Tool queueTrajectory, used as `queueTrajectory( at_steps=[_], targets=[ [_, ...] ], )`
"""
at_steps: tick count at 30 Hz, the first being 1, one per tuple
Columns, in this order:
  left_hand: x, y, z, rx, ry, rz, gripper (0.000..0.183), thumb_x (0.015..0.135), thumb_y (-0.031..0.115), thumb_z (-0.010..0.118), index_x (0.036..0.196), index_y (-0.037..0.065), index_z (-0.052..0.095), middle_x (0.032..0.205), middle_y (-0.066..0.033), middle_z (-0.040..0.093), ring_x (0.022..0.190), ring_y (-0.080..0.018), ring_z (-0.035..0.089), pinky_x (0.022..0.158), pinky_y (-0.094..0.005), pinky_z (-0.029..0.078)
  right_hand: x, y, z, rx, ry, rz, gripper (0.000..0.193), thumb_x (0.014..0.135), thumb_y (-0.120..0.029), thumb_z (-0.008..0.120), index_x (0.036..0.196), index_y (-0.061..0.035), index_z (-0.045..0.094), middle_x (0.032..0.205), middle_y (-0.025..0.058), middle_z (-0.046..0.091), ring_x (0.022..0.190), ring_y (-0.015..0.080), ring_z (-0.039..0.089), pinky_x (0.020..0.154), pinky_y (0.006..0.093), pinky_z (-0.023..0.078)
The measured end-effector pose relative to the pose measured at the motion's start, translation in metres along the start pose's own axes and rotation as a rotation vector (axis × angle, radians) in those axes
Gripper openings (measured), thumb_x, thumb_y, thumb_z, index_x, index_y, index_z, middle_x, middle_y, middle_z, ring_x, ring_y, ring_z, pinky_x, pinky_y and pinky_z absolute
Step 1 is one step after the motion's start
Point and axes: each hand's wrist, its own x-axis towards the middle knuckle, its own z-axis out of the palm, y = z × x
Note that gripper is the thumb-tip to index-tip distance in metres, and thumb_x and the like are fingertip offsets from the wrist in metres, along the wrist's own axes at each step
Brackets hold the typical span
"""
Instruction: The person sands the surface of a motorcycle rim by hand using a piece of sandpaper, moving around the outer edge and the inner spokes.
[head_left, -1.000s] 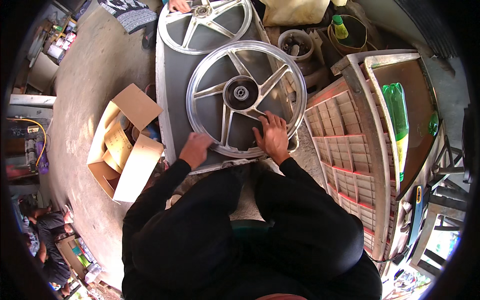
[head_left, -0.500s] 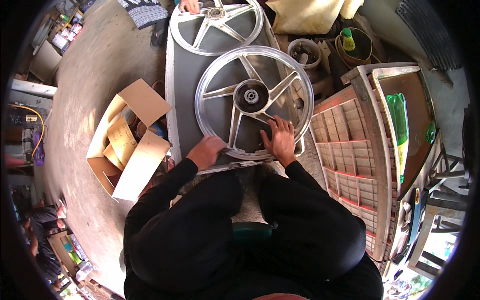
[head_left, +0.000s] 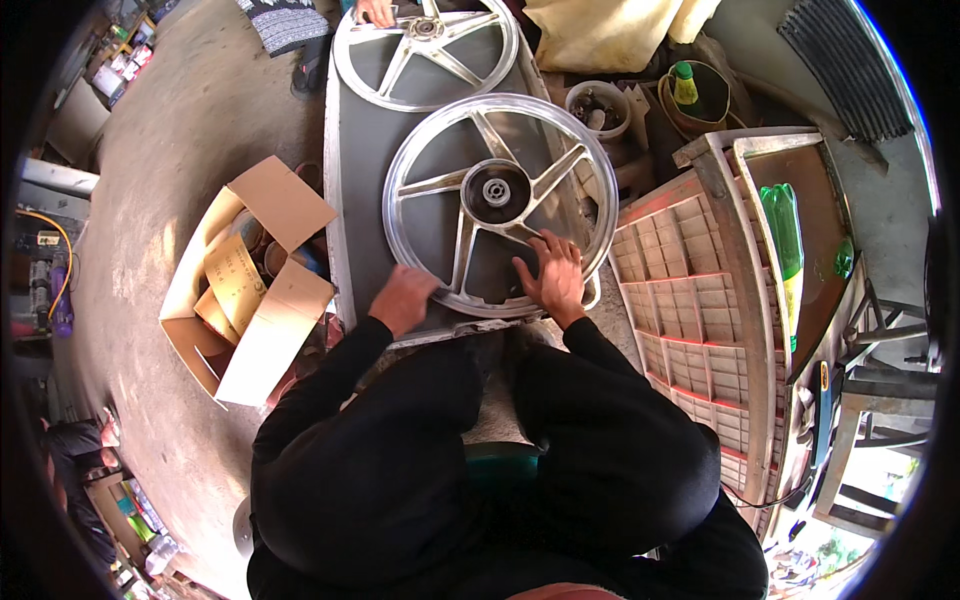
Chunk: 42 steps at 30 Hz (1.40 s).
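One five-spoke metal wheel [head_left: 497,190] lies at the near end of the desk [head_left: 358,190], seen through my distant feed. My right hand [head_left: 557,274] rests spread on the wheel's near right side; my left hand [head_left: 404,300] is bent at its near left edge, blurred, and I cannot tell whether it pinches anything. A second wheel [head_left: 427,30] lies beyond; an open cardboard box [head_left: 275,328] stands to the left.

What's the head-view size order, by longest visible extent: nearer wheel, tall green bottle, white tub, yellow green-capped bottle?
1. Nearer wheel
2. Tall green bottle
3. White tub
4. Yellow green-capped bottle
Apparent size only; distances from the camera differ.
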Motion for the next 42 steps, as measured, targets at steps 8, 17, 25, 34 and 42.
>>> queueTrajectory(
  at_steps=[8, 17, 25, 34, 42],
  targets=[
    [0.004, -0.012, -0.007, 0.028, -0.032, -0.065, 0.031, 0.083, 0.001, 0.061, 0.113, 0.005, 0.068, 0.109, -0.0122, 0.073, 0.111, -0.0293, 0.069, 0.105, -0.0435, 0.044, 0.001, 0.0, -0.003, -0.014, 0.026, -0.018, 0.044, 0.091, -0.038, 0.079, 0.122, -0.0064, 0.072, 0.136, 0.0142, 0.066, 0.123, 0.0357, 0.064, 0.108, 0.0493, 0.045],
    [-0.01, -0.001, -0.001, -0.027, -0.003, -0.019, 0.033, 0.083, 0.0, 0.062, 0.115, 0.006, 0.068, 0.11, -0.0116, 0.074, 0.11, -0.0261, 0.069, 0.105, -0.0424, 0.042, -0.004, -0.001, 0.0, 0.015, 0.019, -0.005, 0.043, 0.091, -0.035, 0.079, 0.122, -0.007, 0.072, 0.135, 0.013, 0.065, 0.123, 0.0351, 0.062, 0.108, 0.0501, 0.044],
    [-0.009, 0.025, 0.011, -0.032, 0.045, 0.059, 0.037, 0.084, -0.002, 0.063, 0.12, 0.008, 0.069, 0.116, -0.009, 0.076, 0.107, -0.0272, 0.069, 0.106, -0.0427, 0.04, -0.002, 0.001, 0.003, 0.036, 0.048, 0.004, 0.042, 0.09, -0.032, 0.08, 0.122, -0.0068, 0.072, 0.134, 0.0129, 0.065, 0.122, 0.0342, 0.062, 0.107, 0.0497, 0.045],
    [-0.008, 0.032, 0.016, -0.028, 0.12, 0.041, 0.032, 0.087, 0.0, 0.061, 0.117, 0.008, 0.068, 0.114, -0.0078, 0.075, 0.11, -0.0247, 0.07, 0.103, -0.0406, 0.042, -0.001, 0.003, 0.002, 0.062, 0.057, -0.003, 0.043, 0.089, -0.031, 0.08, 0.123, -0.0063, 0.072, 0.134, 0.0138, 0.065, 0.121, 0.0347, 0.062, 0.107, 0.0494, 0.045],
    [0.003, 0.016, -0.009, 0.078, -0.026, -0.153, 0.032, 0.083, -0.001, 0.061, 0.113, 0.007, 0.069, 0.116, -0.0103, 0.076, 0.114, -0.0236, 0.07, 0.107, -0.0421, 0.042, -0.001, 0.003, -0.006, 0.11, 0.054, -0.011, 0.043, 0.086, -0.025, 0.081, 0.123, -0.0043, 0.071, 0.134, 0.015, 0.064, 0.122, 0.0353, 0.061, 0.106, 0.0499, 0.045]
  ],
)
